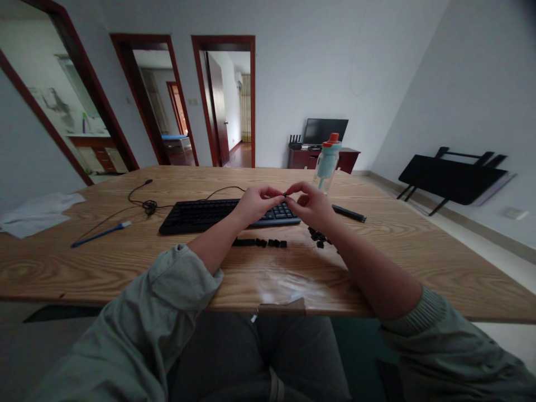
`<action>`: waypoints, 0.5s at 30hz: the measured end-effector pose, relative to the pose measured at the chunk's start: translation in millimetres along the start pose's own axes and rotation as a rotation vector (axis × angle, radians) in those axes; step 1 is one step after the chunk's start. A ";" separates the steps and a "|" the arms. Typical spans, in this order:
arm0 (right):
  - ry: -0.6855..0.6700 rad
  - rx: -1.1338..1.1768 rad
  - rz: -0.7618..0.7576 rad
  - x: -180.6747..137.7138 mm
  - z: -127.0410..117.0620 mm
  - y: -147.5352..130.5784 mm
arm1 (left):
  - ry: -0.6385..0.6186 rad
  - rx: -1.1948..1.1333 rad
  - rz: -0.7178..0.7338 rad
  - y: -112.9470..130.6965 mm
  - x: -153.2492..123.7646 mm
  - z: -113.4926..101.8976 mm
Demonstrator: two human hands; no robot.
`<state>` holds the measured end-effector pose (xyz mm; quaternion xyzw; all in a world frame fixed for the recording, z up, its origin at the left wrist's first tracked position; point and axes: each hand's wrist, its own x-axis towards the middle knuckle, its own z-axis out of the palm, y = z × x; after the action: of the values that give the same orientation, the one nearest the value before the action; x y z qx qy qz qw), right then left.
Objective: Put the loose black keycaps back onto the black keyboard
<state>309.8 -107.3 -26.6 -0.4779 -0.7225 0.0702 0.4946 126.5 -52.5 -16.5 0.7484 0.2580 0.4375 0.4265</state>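
My left hand [256, 203] and my right hand [309, 204] meet above the right end of a black keyboard [201, 215] on the wooden table [125, 268]. Between their fingertips they pinch one small black keycap [285, 195]. In front of the keyboard lies a row of loose black keycaps [260, 243]. A small heap of keycaps [318, 237] sits under my right wrist. The keyboard's cable [146, 205] runs off to the left in a tangle.
A clear water bottle with a teal and orange cap [327, 161] stands behind my right hand. A black pen-like tool [349, 213] lies to the right, a blue pen [100, 234] to the left, white paper [36, 213] at the far left, clear plastic [280, 289] at the near edge.
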 end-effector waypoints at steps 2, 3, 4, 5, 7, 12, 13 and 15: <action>-0.041 -0.023 -0.029 6.1 -1.6 -4.8 | 0.002 0.038 0.021 0.9 1.0 -5.8; -0.062 -0.053 -0.043 9.7 -1.2 -7.6 | 0.010 0.040 0.026 1.1 1.2 -9.1; -0.079 -0.088 -0.055 13.5 0.0 -10.4 | 0.028 0.030 0.029 1.0 1.4 -12.4; -0.091 -0.122 -0.062 17.5 2.1 -13.3 | 0.055 0.013 0.031 0.7 1.4 -15.7; -0.109 -0.169 -0.059 25.6 7.8 -17.9 | 0.110 -0.036 0.035 -0.7 1.1 -21.9; -0.150 -0.208 -0.060 47.8 22.5 -10.4 | 0.171 -0.045 0.016 -4.8 -1.2 -34.5; -0.158 -0.212 -0.071 52.7 24.5 -3.7 | 0.181 -0.023 0.004 -5.3 -1.5 -37.4; -0.179 -0.229 -0.081 62.4 27.5 14.5 | 0.208 0.014 -0.016 -6.0 -1.9 -45.8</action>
<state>294.0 -41.9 -8.3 -0.4936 -0.7856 0.0099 0.3730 85.5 -32.1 -10.9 0.6998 0.3098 0.5077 0.3957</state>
